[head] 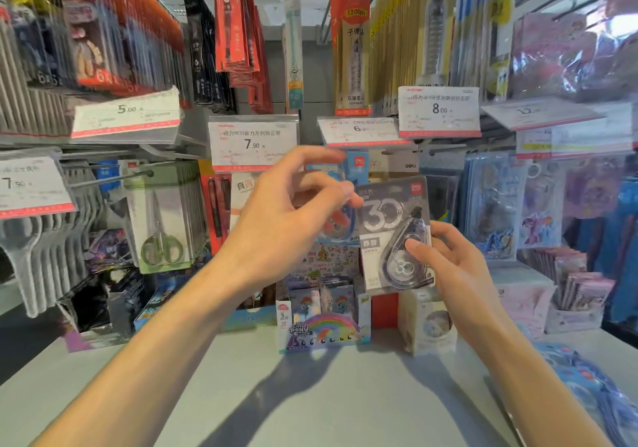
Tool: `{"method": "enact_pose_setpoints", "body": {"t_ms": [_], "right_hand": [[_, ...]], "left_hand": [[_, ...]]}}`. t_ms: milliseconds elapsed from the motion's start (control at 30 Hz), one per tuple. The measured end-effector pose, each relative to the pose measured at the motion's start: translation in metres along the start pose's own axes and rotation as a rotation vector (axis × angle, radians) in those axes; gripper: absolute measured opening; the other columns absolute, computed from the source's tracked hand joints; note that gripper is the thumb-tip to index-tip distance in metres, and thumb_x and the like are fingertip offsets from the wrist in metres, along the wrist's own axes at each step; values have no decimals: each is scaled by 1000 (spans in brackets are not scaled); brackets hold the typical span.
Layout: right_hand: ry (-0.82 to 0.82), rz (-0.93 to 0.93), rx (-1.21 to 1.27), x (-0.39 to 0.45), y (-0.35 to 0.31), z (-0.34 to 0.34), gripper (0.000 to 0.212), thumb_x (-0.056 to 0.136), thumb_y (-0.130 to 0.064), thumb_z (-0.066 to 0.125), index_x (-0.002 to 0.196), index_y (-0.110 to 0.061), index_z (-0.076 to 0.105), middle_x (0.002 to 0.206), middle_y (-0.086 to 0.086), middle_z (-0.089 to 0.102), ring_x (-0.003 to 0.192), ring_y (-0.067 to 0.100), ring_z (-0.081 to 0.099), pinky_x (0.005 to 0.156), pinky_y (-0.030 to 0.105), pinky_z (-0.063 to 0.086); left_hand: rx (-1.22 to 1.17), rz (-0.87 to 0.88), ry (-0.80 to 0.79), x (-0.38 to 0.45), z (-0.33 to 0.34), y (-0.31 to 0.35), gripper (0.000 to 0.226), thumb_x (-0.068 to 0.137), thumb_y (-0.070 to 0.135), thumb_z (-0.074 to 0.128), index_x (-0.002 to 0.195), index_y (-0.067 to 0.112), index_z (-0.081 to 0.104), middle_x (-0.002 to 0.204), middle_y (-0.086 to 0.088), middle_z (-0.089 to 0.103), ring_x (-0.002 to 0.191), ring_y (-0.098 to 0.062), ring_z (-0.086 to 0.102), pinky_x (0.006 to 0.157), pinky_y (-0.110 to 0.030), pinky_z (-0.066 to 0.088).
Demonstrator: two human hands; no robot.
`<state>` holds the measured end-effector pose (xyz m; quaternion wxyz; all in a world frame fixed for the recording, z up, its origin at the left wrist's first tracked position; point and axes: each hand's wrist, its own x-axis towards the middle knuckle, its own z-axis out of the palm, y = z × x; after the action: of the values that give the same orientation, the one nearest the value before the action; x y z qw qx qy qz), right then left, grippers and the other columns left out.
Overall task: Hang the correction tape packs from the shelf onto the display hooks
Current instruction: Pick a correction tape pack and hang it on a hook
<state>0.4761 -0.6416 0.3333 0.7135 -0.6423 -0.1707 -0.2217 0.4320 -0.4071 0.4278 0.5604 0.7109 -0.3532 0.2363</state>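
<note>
My right hand (445, 260) pinches a grey correction tape pack (386, 219) marked "30", thumb on its clear blister, held upright in front of the display. My left hand (293, 212) hovers just left of it with fingers loosely curled, in front of blue correction tape packs (355, 167) hanging on a hook below the 6.00 price tag (362, 131). Whether the left fingers touch a pack is unclear. More blue packs (587, 384) lie piled on the shelf at the lower right.
Price tags (253, 143) jut out on hook ends at hand height. Scissors packs (162, 219) hang at left, sticker sheets (500, 205) at right. Small card boxes (324, 322) stand on the grey shelf (276, 395) beneath my hands.
</note>
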Motion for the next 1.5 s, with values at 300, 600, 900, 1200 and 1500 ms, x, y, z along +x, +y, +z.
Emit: {"method": "enact_pose_setpoints", "body": {"t_ms": [300, 600, 900, 1200, 1500], "right_hand": [[-65, -108, -85, 27, -22, 34, 23, 96, -26, 72, 117, -22, 64, 105, -7, 81, 100, 9, 76, 83, 20, 56], [-8, -83, -113, 44, -21, 49, 39, 90, -37, 77, 125, -26, 64, 113, -10, 78, 105, 2, 72, 87, 22, 51], [35, -56, -204, 52, -8, 55, 44, 91, -42, 75, 128, -24, 57, 119, -10, 72, 105, 1, 69, 77, 15, 49], [87, -61, -286, 52, 15, 66, 51, 91, -49, 73, 131, -28, 52, 116, -21, 63, 106, -4, 59, 79, 8, 39], [-47, -57, -271, 59, 25, 83, 91, 75, -63, 75, 151, -30, 35, 130, -23, 61, 109, -24, 55, 82, 0, 42]], "left_hand": [[-45, 8, 30, 10, -12, 11, 23, 92, 20, 62, 115, 19, 62, 84, -4, 80, 67, -20, 71, 64, -28, 54], [-9, 2, 13, 8, -18, 9, 25, 96, 15, 60, 120, 17, 61, 86, -4, 80, 70, -19, 72, 65, -27, 55], [10, 0, -2, 8, -22, 4, 24, 96, 16, 61, 119, 21, 62, 88, -4, 80, 70, -18, 72, 67, -26, 55], [334, -169, 234, -24, -54, -57, 10, 93, 33, 73, 101, 35, 67, 93, 11, 74, 86, -4, 67, 76, -21, 49], [360, -298, 414, -14, -65, -100, 68, 85, 46, 79, 141, 38, 41, 127, 31, 56, 110, 15, 53, 88, -7, 36]]}}
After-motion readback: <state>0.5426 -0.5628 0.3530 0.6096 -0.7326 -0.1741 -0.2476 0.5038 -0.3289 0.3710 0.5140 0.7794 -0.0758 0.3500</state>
